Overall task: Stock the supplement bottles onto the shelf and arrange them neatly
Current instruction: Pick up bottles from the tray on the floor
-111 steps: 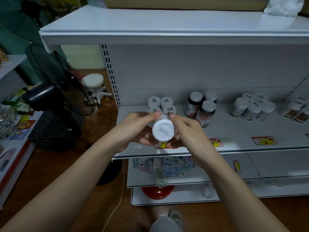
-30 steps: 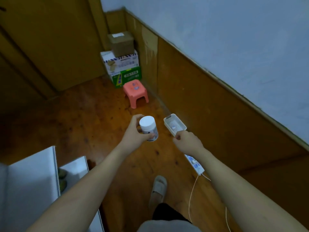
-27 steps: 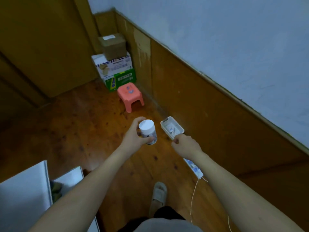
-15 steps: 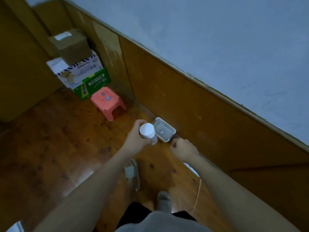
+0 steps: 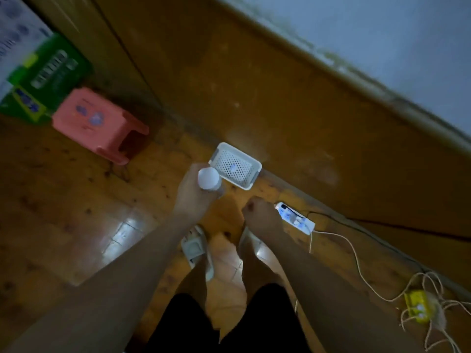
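My left hand grips a white-capped supplement bottle, held upright above the wooden floor. Just beyond it, against the wall, sits a white perforated basket with one small pale item showing inside. My right hand is curled into a loose fist and holds nothing; it hovers to the right of the bottle, near a power strip. The shelf is out of view. The picture is blurred by motion.
A pink plastic stool stands at the left, with green and white cartons behind it. A white power strip and trailing cables lie along the wall, leading to a yellow socket. My feet in slippers are below.
I turned away from the shelf toward the wall corner and came closer to the basket. The view has tipped down. My left hand still carries the bottle; my right stays curled.
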The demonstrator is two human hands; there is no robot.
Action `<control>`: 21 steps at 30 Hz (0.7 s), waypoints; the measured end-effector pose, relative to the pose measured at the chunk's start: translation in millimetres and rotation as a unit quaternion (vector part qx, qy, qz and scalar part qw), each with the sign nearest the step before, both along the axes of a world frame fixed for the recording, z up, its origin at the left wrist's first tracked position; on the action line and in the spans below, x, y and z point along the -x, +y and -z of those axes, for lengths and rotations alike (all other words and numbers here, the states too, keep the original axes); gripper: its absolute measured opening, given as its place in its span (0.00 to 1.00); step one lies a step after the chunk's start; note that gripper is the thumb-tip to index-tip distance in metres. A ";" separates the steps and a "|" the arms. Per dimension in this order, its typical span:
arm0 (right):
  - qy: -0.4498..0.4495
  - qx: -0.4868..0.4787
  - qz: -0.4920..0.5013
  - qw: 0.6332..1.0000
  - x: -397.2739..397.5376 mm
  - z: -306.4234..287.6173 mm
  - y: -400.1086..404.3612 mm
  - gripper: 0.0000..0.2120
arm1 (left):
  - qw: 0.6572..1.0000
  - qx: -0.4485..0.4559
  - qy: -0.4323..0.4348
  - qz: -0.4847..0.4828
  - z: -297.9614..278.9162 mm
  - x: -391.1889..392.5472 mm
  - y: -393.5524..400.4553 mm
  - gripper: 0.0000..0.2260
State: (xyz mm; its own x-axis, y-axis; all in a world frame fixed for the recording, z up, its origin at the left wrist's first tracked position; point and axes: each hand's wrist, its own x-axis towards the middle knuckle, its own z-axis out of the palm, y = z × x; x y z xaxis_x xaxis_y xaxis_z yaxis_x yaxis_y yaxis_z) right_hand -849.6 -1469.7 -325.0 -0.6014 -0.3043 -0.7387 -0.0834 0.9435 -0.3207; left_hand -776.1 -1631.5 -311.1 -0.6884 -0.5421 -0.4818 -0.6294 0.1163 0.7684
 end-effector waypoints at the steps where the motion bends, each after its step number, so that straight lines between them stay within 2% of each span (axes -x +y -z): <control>1: -0.005 -0.003 0.001 1.000 4.9 31.2 -4.5 0.09 | 1.000 -0.021 -0.009 -0.018 30.4 8.2 -0.5 0.23; 4: -0.018 -0.037 0.003 0.999 19.8 125.2 -15.7 0.11 | 0.997 -0.053 -0.036 -0.044 124.6 29.5 3.4 0.23; 7: -0.022 -0.071 -0.022 0.997 40.8 213.6 -24.2 0.12 | 0.998 -0.048 -0.048 -0.012 218.1 54.0 5.1 0.23; 11: 0.025 -0.066 -0.050 0.996 77.9 315.3 -42.0 0.11 | 0.998 0.016 -0.067 0.003 325.7 102.6 2.2 0.24; 14: 0.081 -0.055 -0.074 0.992 107.0 382.8 -58.7 0.09 | 0.992 0.070 -0.086 0.058 404.0 131.7 -4.2 0.26; 18: 0.060 -0.037 -0.102 0.992 137.7 452.8 -68.5 0.08 | 0.977 0.108 -0.140 0.122 474.3 155.0 -5.7 0.27; 21: 0.052 -0.035 -0.126 0.990 140.1 480.8 -68.0 0.06 | 0.968 0.116 -0.166 0.151 509.4 153.1 -0.9 0.30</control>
State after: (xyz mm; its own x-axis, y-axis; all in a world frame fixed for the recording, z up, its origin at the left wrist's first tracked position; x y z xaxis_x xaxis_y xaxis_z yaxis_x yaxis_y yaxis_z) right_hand -989.6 -1537.7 -805.7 -0.5867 -0.4039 -0.7019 -0.3473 0.9085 -0.2325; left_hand -929.2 -1632.4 -820.5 -0.6606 -0.4605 -0.5929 -0.7473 0.4788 0.4607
